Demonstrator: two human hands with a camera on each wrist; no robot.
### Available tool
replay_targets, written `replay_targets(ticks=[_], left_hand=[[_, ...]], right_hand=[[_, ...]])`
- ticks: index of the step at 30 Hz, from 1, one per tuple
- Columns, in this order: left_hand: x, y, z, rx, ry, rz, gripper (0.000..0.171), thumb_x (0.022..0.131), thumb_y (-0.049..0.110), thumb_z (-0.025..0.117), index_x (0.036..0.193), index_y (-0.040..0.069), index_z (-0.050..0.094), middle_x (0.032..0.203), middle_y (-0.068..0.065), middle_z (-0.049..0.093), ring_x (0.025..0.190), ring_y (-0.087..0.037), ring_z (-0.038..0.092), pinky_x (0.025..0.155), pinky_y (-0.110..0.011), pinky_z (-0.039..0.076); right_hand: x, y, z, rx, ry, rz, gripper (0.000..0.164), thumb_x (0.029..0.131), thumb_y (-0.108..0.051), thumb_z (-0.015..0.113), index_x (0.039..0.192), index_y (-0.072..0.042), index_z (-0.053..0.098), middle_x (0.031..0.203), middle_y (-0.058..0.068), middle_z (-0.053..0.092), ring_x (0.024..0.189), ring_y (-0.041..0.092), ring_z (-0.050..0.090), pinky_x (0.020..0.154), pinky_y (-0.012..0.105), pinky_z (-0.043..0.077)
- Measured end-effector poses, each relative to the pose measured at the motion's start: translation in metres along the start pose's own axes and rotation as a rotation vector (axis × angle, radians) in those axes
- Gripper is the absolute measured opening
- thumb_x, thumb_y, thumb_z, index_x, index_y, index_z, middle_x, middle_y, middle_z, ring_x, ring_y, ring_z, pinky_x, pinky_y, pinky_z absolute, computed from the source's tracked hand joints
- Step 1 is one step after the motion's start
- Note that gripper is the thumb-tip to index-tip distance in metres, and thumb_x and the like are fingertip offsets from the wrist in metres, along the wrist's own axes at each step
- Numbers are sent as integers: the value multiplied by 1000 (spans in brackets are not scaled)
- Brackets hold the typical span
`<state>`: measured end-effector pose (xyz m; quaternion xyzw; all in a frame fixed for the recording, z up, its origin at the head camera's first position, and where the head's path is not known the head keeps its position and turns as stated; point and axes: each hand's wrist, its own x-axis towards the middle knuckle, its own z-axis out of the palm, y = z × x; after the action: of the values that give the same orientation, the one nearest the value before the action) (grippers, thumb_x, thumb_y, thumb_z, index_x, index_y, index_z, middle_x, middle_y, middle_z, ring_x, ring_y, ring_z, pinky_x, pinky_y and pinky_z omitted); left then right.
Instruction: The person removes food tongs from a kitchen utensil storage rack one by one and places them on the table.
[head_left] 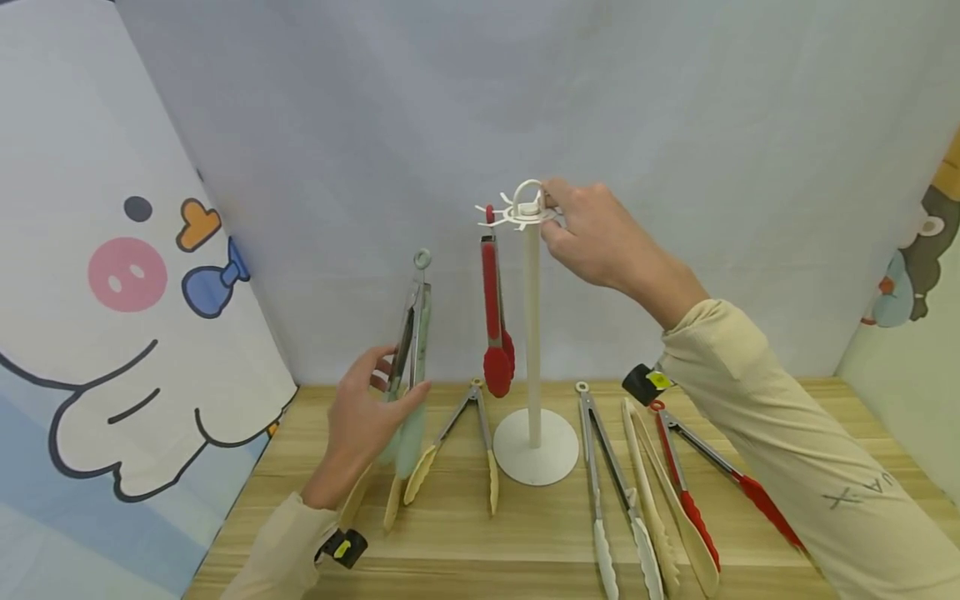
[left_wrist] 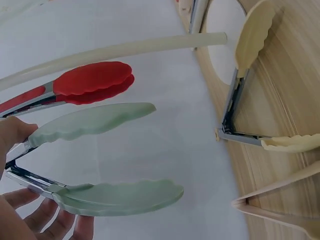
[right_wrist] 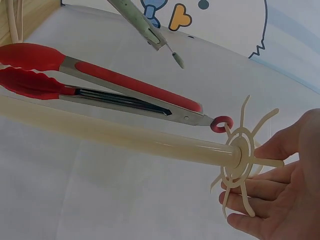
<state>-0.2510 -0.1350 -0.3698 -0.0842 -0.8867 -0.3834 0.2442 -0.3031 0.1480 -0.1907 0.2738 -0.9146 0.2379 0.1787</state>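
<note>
My left hand (head_left: 358, 421) grips a pair of pale green tongs (head_left: 410, 442) by its lower arms, clear of the table, ring end up. In the left wrist view the scalloped green heads (left_wrist: 122, 197) stand apart. With thumb and fingers, my right hand (head_left: 596, 237) holds the hooked top (head_left: 525, 215) of a cream utensil stand (head_left: 533, 333). Red tongs (head_left: 492, 292) hang by their ring from one of its hooks, between the stand's pole and the green tongs. In the right wrist view that red ring (right_wrist: 221, 124) sits on a hook.
Yellow tongs (head_left: 492, 479) lie spread left of the stand's round base (head_left: 517, 462); another pair (head_left: 392, 504) is partly behind my left hand. To the right lie white-tipped tongs (head_left: 604, 558), beige tongs (head_left: 652, 500) and red tongs (head_left: 693, 521). A grey cloth (head_left: 337, 125) hangs behind the wooden table.
</note>
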Motion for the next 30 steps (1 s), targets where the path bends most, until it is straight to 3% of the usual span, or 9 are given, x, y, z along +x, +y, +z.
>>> replay_targets(ticks=[11,21,30], left_hand=[[-5,-14,-9,89,-12,-65,60,76,48,75,123,15,58,95,-2,60,80,-18,55,57,-31,43],[-5,-39,-19,143,-44,-133,59,78,44,74,125,13,56,97,-6,60,80,-21,55,55,-32,41],[-9,-62,-25,204,-55,-176,62,79,51,70,127,13,56,98,-7,60,77,-21,55,55,-31,39]], right_hand=[[-1,0,0,-7,3,3,37,91,-7,39,124,5,52,109,16,63,60,23,37,62,35,35],[-2,0,0,-5,5,5,38,92,-7,39,126,4,51,109,16,63,55,19,33,59,34,34],[-3,-1,0,-13,6,4,37,91,-7,39,125,5,51,109,16,63,54,19,32,59,34,34]])
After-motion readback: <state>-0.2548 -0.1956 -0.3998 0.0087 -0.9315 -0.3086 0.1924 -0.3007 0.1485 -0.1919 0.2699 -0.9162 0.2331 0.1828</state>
